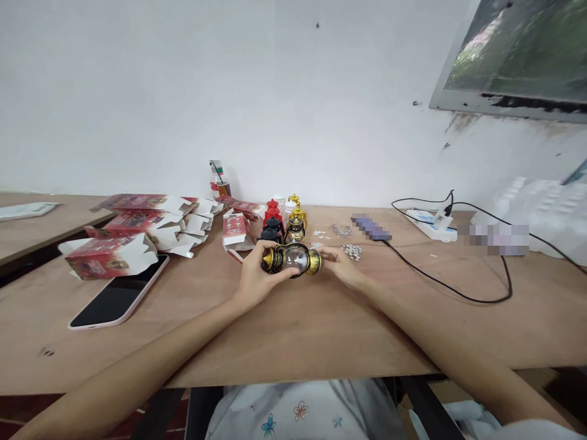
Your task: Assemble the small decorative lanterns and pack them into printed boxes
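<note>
A small black-and-gold lantern (296,258) with a clear globe lies sideways in my left hand (259,272), whose fingers and thumb wrap its top and middle. At its gold base, my right hand (339,264) has its fingers pressed together; whether they pinch a small part there is hidden. Behind the held lantern stand several more small lanterns, including a gold one (295,228), a black one (272,227) and a red one (274,209). Right of them are a pile of coin cells (352,251), a heap of small metal rings or chain (342,230) and small white pieces (320,234).
Open red-and-white cartons (110,255) stack at left, partly over a phone (120,293). A drink bottle (220,183) stands by the wall. At right lie a cabled purple device (371,227), a power strip (431,225) and white egg-tray-like packaging (532,211).
</note>
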`<state>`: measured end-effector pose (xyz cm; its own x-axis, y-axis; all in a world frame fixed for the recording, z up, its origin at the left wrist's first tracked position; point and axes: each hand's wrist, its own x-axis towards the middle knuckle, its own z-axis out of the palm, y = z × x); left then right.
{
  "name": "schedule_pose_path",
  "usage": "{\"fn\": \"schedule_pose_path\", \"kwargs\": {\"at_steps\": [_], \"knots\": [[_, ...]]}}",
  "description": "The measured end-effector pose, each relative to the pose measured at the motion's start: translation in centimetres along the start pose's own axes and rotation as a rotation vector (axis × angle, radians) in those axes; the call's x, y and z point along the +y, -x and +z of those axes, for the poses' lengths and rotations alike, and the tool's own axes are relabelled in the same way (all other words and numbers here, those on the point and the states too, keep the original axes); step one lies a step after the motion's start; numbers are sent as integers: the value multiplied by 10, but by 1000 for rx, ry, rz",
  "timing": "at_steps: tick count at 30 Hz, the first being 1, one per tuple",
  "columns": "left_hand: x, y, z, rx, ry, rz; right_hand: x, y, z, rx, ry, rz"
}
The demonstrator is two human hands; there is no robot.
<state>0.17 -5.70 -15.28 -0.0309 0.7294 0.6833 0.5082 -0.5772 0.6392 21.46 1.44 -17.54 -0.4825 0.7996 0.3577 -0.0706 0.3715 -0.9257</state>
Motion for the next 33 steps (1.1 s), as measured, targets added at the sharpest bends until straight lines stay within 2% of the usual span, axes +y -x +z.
{"fn": "schedule_pose_path", "kwargs": {"at_steps": [3, 7, 12, 16, 20, 24, 26, 28, 31, 33], "knots": [[2, 1, 3, 42, 122, -1, 2, 2, 0, -49, -135, 117], [5, 1, 4, 20, 242, -17, 3, 5, 3, -112, -240, 124], [1, 4, 6, -85, 310, -5, 0, 9, 17, -182, -114, 30], [-1, 8, 8, -189, 273, 4, -6, 15, 32, -222, -47, 49], [3, 10, 8, -307, 285, -31, -5, 19, 38, -190, 67, 92], [1, 12, 12, -365, 308, -146, 1, 19, 37, -127, 129, 80], [-3, 13, 15, -421, 287, -190, -1, 18, 33, -150, 192, 54], [-7, 14, 18, -466, 264, -198, -5, 14, 23, -259, 250, 33], [-9, 14, 20, -496, 240, -182, -13, 4, -5, -416, 259, 27], [-9, 13, 19, -514, 225, -183, -14, -7, -30, -394, 279, 27]]}}
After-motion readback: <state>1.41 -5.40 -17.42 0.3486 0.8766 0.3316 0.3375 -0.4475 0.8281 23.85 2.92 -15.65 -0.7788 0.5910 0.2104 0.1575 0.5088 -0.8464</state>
